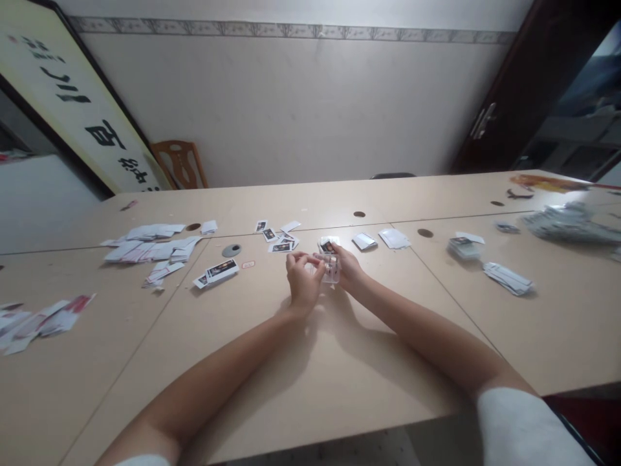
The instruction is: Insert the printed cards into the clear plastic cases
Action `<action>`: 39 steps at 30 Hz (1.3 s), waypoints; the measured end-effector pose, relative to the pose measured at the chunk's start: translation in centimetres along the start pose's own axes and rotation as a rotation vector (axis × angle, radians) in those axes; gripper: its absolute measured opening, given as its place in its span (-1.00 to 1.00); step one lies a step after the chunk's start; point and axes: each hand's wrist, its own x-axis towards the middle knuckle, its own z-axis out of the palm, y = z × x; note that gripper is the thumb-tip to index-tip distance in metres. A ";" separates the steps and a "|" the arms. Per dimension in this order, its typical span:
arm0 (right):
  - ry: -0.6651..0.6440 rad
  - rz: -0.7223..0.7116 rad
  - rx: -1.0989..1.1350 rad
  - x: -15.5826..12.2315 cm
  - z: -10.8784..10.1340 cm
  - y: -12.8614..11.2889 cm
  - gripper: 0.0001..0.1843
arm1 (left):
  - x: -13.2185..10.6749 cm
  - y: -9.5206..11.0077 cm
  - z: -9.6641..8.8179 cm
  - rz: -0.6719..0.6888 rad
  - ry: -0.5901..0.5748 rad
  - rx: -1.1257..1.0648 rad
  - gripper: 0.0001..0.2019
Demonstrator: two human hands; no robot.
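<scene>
A small clear plastic case (332, 270) with little dark items in it is held just above the table, between both hands. My right hand (350, 266) is closed around its right side. My left hand (303, 282) pinches at its left edge, thumb against the front. Behind the fingers lies a white-edged card with a dark picture (328, 246), partly covered by my right hand. Loose dark-printed cards (282, 246) lie just beyond my left hand. A white stack (364, 241) and a pile of white slips (394, 238) are beyond my right hand.
White folded papers (150, 249) spread over the left, with printed strips (218, 272) nearer. At right stand clear boxes (464, 248), a white paper bundle (508, 278) and a heap of clear plastic bags (572, 223). Cable holes (425, 233) and seams cross the wooden table (388, 375).
</scene>
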 end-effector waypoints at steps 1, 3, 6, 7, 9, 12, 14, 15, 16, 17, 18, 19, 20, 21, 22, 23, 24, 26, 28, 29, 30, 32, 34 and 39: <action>0.000 0.000 0.000 0.1 0.0 0.1 -0.88 | 0.0 -0.1 0.1 0.008 0.004 -0.008 -0.89; -0.001 -0.004 0.002 0.2 -0.1 0.2 -0.88 | 0.0 -0.4 0.2 0.023 0.007 -0.023 -0.88; 0.003 -0.008 0.002 0.2 -0.1 0.3 -0.88 | -0.1 -0.6 0.4 0.037 0.008 -0.040 -0.88; 0.004 -0.009 0.003 0.2 -0.1 0.3 -0.88 | -0.1 -0.6 0.4 0.039 0.007 -0.044 -0.88; 0.004 -0.015 0.006 0.2 0.0 0.3 -0.89 | -0.1 -0.7 0.5 0.039 0.006 -0.052 -0.88; 0.006 -0.027 0.009 0.0 0.0 0.4 -0.90 | -0.1 -0.8 0.6 0.034 -0.001 -0.059 -0.87; 0.009 -0.037 0.010 -0.1 0.1 0.4 -0.90 | -0.1 -0.8 0.7 0.027 -0.004 -0.062 -0.87; 0.010 -0.042 0.009 -0.1 0.1 0.4 -0.89 | 0.0 -0.8 0.7 0.022 -0.006 -0.062 -0.86; 0.011 -0.049 0.008 -0.2 0.1 0.4 -0.88 | 0.0 -0.8 0.6 0.017 -0.008 -0.063 -0.86; 0.010 -0.057 0.006 -0.3 0.1 0.3 -0.87 | 0.0 -0.7 0.6 0.012 -0.011 -0.064 -0.86; 0.010 -0.067 0.004 -0.4 0.1 0.3 -0.87 | 0.1 -0.7 0.5 0.008 -0.014 -0.066 -0.86; 0.010 -0.080 0.002 -0.4 0.1 0.3 -0.87 | 0.1 -0.6 0.5 0.004 -0.017 -0.067 -0.86; 0.009 -0.096 0.001 -0.5 0.2 0.2 -0.88 | 0.1 -0.5 0.5 0.001 -0.021 -0.069 -0.86; 0.010 -0.113 0.001 -0.5 0.2 0.2 -0.88 | 0.1 -0.4 0.4 -0.002 -0.024 -0.071 -0.86; 0.010 -0.129 0.000 -0.6 0.2 0.1 -0.87 | 0.1 -0.4 0.4 -0.005 -0.027 -0.073 -0.86; 0.012 -0.142 -0.001 -0.6 0.2 0.1 -0.86 | 0.1 -0.3 0.4 -0.008 -0.029 -0.076 -0.87; 0.014 -0.153 -0.002 -0.6 0.3 0.1 -0.85 | 0.1 -0.2 0.3 -0.012 -0.031 -0.078 -0.87; 0.018 -0.168 -0.005 -0.7 0.3 0.1 -0.86 | 0.1 -0.2 0.3 -0.020 -0.033 -0.082 -0.87; 0.019 -0.184 -0.007 -0.8 0.4 0.2 -0.86 | 0.1 -0.1 0.3 -0.026 -0.037 -0.087 -0.88; 0.018 -0.191 -0.007 -0.8 0.4 0.2 -0.87 | 0.1 -0.1 0.3 -0.028 -0.039 -0.090 -0.88; 0.017 -0.198 -0.006 -0.9 0.5 0.2 -0.87 | 0.1 -0.1 0.3 -0.030 -0.041 -0.093 -0.89; 0.014 -0.207 -0.005 -1.0 0.6 0.2 -0.87 | 0.1 0.0 0.3 -0.035 -0.040 -0.100 -0.90; 0.015 -0.212 -0.004 -1.1 0.7 0.2 -0.85 | 0.1 0.0 0.3 -0.041 -0.036 -0.109 -0.90; 0.017 -0.211 -0.006 -1.0 0.7 0.1 -0.82 | -0.1 -0.1 0.5 -0.050 -0.028 -0.139 -0.89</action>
